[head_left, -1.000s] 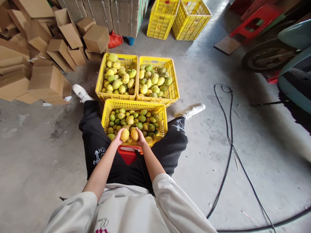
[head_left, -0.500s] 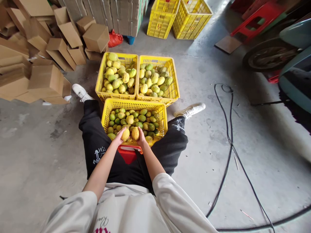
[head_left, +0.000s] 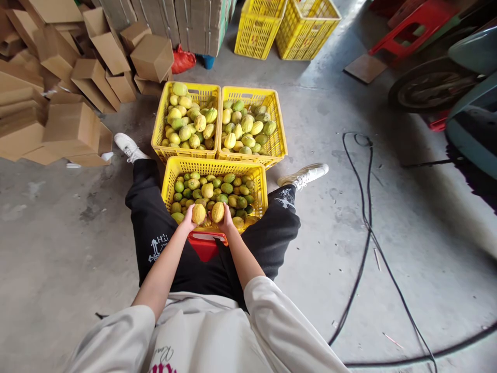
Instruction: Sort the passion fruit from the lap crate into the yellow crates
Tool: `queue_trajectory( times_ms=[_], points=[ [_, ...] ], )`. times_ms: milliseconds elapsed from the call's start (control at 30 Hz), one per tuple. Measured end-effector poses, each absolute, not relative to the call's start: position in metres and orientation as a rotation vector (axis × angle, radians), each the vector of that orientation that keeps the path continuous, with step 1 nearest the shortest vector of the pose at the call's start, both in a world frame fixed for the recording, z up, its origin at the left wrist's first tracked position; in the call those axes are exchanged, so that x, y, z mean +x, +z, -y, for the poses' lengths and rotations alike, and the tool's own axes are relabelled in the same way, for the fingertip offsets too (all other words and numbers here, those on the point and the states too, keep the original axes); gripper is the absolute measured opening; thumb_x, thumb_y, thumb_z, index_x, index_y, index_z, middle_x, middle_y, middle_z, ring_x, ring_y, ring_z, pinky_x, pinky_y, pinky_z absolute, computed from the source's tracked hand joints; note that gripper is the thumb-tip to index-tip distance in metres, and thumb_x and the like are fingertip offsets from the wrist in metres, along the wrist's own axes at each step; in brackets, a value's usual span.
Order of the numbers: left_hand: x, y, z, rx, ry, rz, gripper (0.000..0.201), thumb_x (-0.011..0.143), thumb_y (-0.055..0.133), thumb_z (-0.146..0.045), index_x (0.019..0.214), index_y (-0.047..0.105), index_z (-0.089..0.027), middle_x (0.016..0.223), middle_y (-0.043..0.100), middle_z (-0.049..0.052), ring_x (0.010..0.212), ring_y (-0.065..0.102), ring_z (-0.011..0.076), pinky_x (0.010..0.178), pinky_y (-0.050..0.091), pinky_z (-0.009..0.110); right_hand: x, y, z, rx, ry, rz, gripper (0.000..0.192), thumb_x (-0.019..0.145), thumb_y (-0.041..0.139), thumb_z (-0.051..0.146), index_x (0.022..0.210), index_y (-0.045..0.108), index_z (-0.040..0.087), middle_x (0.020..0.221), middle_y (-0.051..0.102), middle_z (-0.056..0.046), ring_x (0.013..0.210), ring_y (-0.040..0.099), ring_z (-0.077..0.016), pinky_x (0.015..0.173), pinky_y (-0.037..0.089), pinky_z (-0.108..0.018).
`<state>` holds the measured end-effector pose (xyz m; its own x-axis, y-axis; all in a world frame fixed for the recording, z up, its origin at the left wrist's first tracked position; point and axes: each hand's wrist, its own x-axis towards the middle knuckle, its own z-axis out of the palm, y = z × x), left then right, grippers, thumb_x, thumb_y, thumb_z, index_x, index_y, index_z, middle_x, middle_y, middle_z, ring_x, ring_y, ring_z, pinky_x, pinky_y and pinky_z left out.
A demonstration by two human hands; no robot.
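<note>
My left hand [head_left: 188, 219] is closed around a yellow, lemon-like fruit [head_left: 199, 214], gripping it from the left. In my right hand [head_left: 227, 221] is a second yellow fruit [head_left: 218, 212] with a ribbed, bumpy skin. The two fruits are held side by side with a small gap between them, above the near edge of a yellow plastic crate [head_left: 168, 178]. Green and yellow fruits [head_left: 227, 188] of the same oval shape fill the bottom of this crate, which stands between my legs. Parts of my fingers are hidden behind the held fruits.
Beyond stand a left crate [head_left: 158, 132] and a right crate [head_left: 277, 122], both with larger yellow-green fruits. Cardboard boxes [head_left: 73, 129] pile up at the left. More yellow crates [head_left: 258, 36] stand at the back. A black cable [head_left: 367, 228] loops over the floor near a parked scooter [head_left: 471, 119].
My two hands have moved slightly apart, and the held fruits have turned a little in them. The crates and their fruits look the same.
</note>
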<state>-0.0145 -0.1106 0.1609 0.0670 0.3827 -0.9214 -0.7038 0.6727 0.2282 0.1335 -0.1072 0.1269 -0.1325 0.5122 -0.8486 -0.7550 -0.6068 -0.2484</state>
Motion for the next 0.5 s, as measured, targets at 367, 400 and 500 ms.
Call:
queue_trajectory(
  times_ms=[367,400,500],
  points=[
    [-0.010,0.159,0.110,-0.209,0.782,-1.348,0.026,0.091,0.066,-0.041,0.096,0.066,-0.016,0.068,0.066,0.004,0.057,0.066,0.0166,0.054,0.055,0.025,0.131,0.125,0.106,-1.451,1.932,-0.265,0.026,0.091,0.058,0.047,0.089,0.062,0.022,0.073,0.066,-0.002,0.066,0.066,-0.0176,0.059,0.060,-0.030],
    [-0.009,0.159,0.110,-0.202,0.790,-1.359,0.025,0.087,0.072,-0.039,0.094,0.066,-0.016,0.067,0.066,0.003,0.057,0.066,0.0166,0.055,0.056,0.025,0.131,0.124,0.106,-1.472,1.942,-0.259,0.026,0.090,0.060,0.047,0.091,0.062,0.022,0.074,0.066,-0.002,0.067,0.067,-0.0178,0.059,0.060,-0.030],
    [-0.008,0.157,0.108,-0.198,0.800,-1.379,0.028,0.078,0.083,-0.032,0.091,0.064,-0.016,0.069,0.066,0.003,0.058,0.067,0.0169,0.057,0.057,0.026,0.130,0.118,0.105,-1.522,1.959,-0.266,0.029,0.091,0.060,0.048,0.095,0.063,0.020,0.078,0.067,-0.002,0.072,0.069,-0.0179,0.060,0.060,-0.030]
  ],
)
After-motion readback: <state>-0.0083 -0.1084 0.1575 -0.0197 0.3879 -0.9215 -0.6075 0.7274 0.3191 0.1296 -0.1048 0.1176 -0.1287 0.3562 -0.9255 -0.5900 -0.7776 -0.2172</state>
